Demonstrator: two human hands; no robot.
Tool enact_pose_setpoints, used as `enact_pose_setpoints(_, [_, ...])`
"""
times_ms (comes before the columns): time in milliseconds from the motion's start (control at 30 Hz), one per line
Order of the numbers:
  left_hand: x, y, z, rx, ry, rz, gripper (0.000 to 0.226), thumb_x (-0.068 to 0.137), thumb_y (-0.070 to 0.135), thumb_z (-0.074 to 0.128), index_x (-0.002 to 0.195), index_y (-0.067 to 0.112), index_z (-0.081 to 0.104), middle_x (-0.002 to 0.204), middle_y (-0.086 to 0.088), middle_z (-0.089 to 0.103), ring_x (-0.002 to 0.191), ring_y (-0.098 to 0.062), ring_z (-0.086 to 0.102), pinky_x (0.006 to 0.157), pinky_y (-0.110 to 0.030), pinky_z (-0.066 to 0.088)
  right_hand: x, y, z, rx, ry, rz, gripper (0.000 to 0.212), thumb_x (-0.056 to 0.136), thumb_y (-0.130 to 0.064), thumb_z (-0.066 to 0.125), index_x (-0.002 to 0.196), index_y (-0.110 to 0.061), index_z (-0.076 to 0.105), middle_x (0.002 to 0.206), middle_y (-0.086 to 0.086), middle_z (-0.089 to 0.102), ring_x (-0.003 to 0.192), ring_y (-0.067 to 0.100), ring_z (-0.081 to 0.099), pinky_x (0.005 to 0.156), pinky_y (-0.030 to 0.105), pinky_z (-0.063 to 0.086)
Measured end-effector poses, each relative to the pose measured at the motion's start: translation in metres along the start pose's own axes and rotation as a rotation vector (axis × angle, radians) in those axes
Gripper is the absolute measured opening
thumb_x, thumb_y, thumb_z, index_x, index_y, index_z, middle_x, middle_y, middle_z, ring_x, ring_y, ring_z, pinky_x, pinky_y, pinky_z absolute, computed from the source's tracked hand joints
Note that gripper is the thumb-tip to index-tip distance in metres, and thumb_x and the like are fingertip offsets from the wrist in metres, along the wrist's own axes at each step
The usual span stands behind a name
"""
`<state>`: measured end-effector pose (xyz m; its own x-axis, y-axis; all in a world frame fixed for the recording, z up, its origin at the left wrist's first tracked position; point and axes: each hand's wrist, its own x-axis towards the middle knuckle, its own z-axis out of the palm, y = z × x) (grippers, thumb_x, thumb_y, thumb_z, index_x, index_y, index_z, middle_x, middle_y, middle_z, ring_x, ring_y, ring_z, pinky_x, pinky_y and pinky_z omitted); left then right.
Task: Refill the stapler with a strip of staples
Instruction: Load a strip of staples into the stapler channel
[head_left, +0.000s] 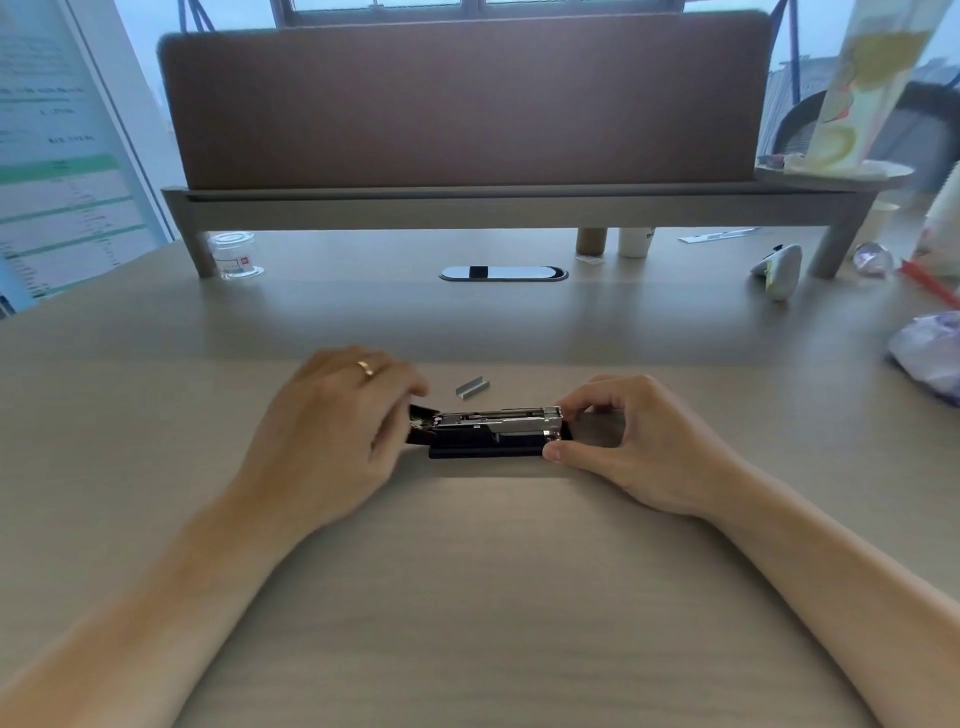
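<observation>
- The pale wood-grain desk (467, 597) carries everything; its bare stretch lies between the two forearms and runs on well beyond both hands to a grey raised shelf with a brown fabric screen (467, 104) at the back, with windows above that
- Far beyond the left hand stands a small clear lidded jar (234, 255); far beyond the right hand sit a white handheld device (779, 270) and, out towards the desk's right edge, a crumpled pale plastic bag (930, 353)
- The black stapler with a silver metal magazine (493, 431) lies flat between the two hands, its lid apparently swung back under the left hand so that the metal channel faces up
- The left hand (332, 431), a gold ring on one finger, curls over the hinge end; its fingers are closed on that end, though what exactly they press is hidden
- The right hand (644, 441) pinches the front end of the magazine between thumb and bent fingers, steadying it
- The short silver strip of staples (472, 388) rests on the desk just beyond the stapler, between the hands and touched by neither
- Judging by this, the opening is done; picking up the strip, seating it in the channel and shutting the lid all seem left to do, and whether the channel already holds staples is too small to tell
</observation>
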<state>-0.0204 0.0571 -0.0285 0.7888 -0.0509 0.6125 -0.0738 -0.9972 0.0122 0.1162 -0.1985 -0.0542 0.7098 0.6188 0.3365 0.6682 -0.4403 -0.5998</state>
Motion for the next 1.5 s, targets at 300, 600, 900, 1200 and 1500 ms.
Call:
enact_pose_setpoints(300, [0.0,0.008,0.002,-0.085,-0.235,-0.073,0.034,0.091,0.058,0.047,0.11,0.038,0.068,0.097,0.016,0.071,0.091,-0.017,0.067,0.077,-0.035,0.053,-0.001,-0.002,0.0,-0.005,0.01,0.002,0.024,0.076,-0.042,0.088,0.091,-0.027,0.079,0.091,-0.016,0.074,0.091,0.008,0.067,0.089,0.03,0.05])
enact_pose_setpoints(600, [-0.001,0.013,0.001,-0.173,-0.25,-0.162,0.029,0.089,0.057,0.05,0.109,0.043,0.065,0.094,0.02,0.068,0.09,-0.01,0.064,0.074,-0.038,0.054,-0.002,-0.002,0.0,-0.031,0.009,-0.003,0.027,0.077,-0.044,0.086,0.093,-0.025,0.079,0.093,-0.015,0.075,0.091,0.004,0.066,0.085,0.021,0.047])
enact_pose_setpoints(900, [0.02,0.009,-0.008,-0.335,-0.28,-0.284,0.036,0.092,0.057,0.059,0.122,0.039,0.069,0.12,0.024,0.062,0.11,0.004,0.053,0.095,-0.021,0.035,-0.003,-0.004,-0.003,0.041,-0.01,0.064,0.042,0.074,-0.062,0.078,0.108,-0.039,0.069,0.102,-0.019,0.071,0.098,-0.002,0.066,0.088,0.016,0.047])
enact_pose_setpoints(1200, [0.102,0.018,0.019,-0.19,-0.435,-0.359,0.024,0.08,0.034,0.079,0.098,0.021,0.07,0.103,0.004,0.07,0.1,-0.02,0.068,0.084,-0.031,0.051,0.003,-0.004,-0.006,0.244,0.03,0.173,0.029,0.103,-0.049,0.052,0.112,-0.029,0.072,0.105,-0.012,0.074,0.103,0.006,0.069,0.095,0.03,0.049])
enact_pose_setpoints(1500, [0.103,0.016,0.044,-0.186,-0.448,-0.341,0.015,0.079,0.01,0.074,0.08,0.024,0.068,0.088,0.003,0.077,0.095,-0.022,0.071,0.083,-0.03,0.053,0.007,-0.006,-0.006,0.247,0.039,0.189,0.032,0.105,-0.045,0.048,0.105,-0.027,0.074,0.103,-0.013,0.077,0.105,0.0,0.068,0.09,0.022,0.046])
